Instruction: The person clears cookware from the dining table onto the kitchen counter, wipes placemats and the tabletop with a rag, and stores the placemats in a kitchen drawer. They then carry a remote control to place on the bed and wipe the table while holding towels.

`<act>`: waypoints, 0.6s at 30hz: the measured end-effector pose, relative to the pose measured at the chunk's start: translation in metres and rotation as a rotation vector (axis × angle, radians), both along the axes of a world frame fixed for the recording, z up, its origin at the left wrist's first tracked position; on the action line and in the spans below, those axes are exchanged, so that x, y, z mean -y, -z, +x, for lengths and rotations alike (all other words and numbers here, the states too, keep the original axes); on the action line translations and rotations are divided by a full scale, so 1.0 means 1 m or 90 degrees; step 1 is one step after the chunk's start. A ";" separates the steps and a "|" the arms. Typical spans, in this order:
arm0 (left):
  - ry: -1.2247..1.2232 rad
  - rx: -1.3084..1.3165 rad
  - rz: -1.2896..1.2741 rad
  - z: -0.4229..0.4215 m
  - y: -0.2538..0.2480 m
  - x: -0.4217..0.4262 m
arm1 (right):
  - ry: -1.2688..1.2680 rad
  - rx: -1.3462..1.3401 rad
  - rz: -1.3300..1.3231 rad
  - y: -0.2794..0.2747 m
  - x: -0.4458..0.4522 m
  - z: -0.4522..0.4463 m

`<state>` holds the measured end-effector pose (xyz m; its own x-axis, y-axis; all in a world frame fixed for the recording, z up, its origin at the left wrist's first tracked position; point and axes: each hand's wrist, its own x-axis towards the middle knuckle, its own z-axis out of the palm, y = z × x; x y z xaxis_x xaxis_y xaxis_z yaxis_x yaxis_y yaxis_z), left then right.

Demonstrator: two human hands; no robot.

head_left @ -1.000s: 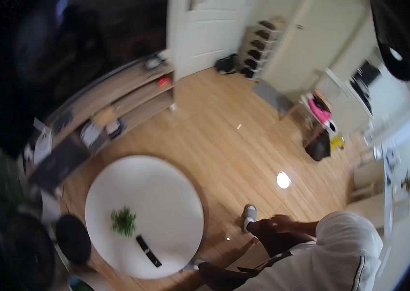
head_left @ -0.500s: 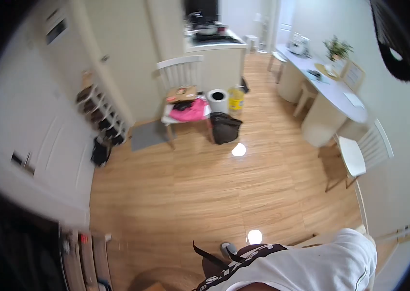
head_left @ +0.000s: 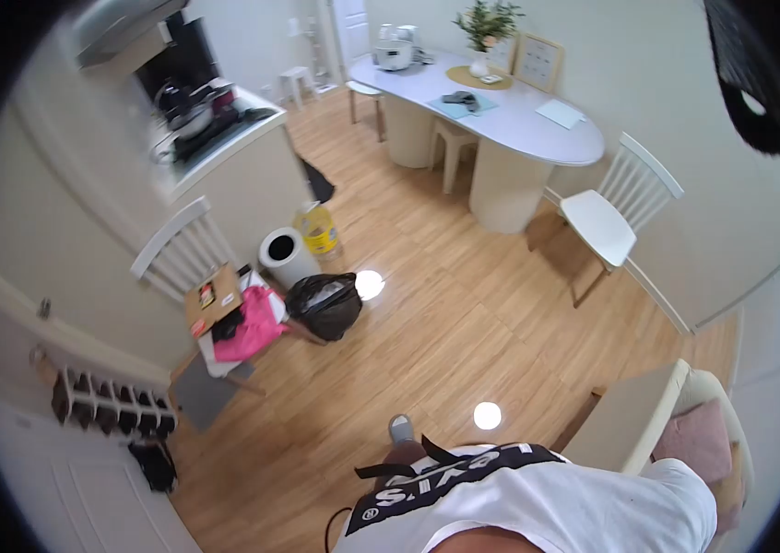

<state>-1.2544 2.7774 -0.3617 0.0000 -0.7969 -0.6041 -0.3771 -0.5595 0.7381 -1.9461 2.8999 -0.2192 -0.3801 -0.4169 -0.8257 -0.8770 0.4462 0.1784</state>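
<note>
Neither of my hands shows in the head view. My white shirt (head_left: 537, 502) with a black lettered band fills the lower middle, and one grey slipper (head_left: 400, 429) is on the wooden floor (head_left: 445, 341). Nearest to my body on the right is a cream sofa (head_left: 634, 415) with a pink cushion (head_left: 694, 441). To the left, a white chair (head_left: 185, 249) bears a cardboard box (head_left: 215, 300) and a pink bag or cloth (head_left: 252, 327). Beside it are a black plastic bag (head_left: 325, 309), a white bin (head_left: 289, 258) and a large yellow-labelled bottle (head_left: 318, 230).
A long white table (head_left: 537, 129) with a rice cooker (head_left: 395, 51) and a vase of leaves (head_left: 482, 32) stands at the back. Another white chair (head_left: 600, 226) is at the right. A shoe rack (head_left: 113, 405) and a grey mat (head_left: 208, 392) lie left, near the kitchen counter (head_left: 242, 147).
The view has swung right, away from the round table and shelf, to the dining table and sofa. A hand seen over the leg one second ago is out of view.
</note>
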 end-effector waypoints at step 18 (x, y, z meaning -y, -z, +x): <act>0.392 -0.076 0.240 0.007 -0.044 0.443 | 0.019 0.481 -0.405 0.025 0.447 0.197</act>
